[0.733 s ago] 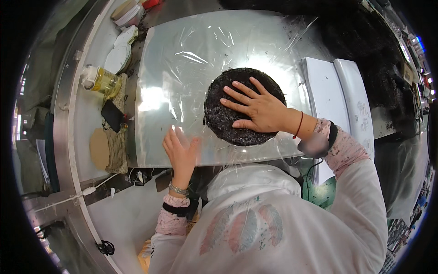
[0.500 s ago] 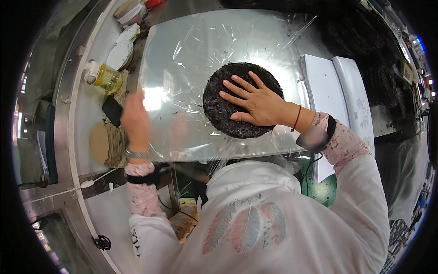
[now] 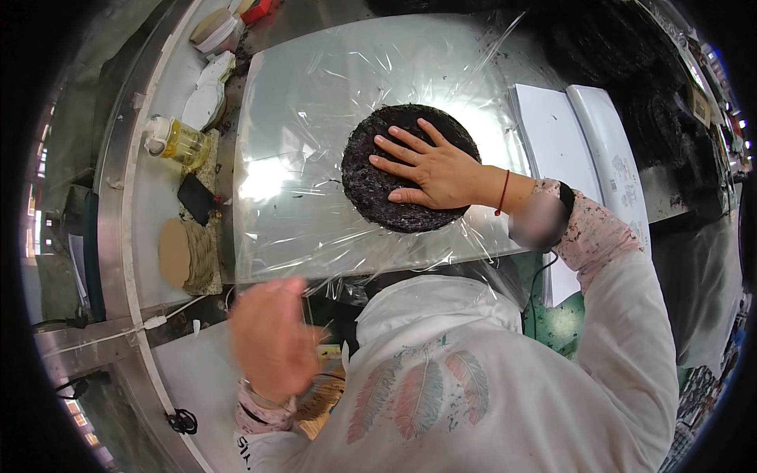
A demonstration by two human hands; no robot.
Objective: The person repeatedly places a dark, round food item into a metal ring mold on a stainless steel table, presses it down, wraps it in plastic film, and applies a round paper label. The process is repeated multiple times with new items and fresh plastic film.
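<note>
My right hand lies flat, fingers spread, on top of a thick, round, black cake that looks like pressed dried seaweed. Under the cake is a stack of clear plastic film sheets, creased in lines that fan out around it. My left hand is off the near left corner of the film, in front of my body. Motion smears its fingers, so whether it grips the film edge does not show.
Left of the film stand a bottle of yellow liquid, a black flat item and a stack of brown round discs. White paper sheets lie to the right. Piles of black cakes fill the far right.
My left hand has moved from the film's left edge toward my body, past the near left corner. My right hand stays pressed on the cake, which sits slightly further left in view.
</note>
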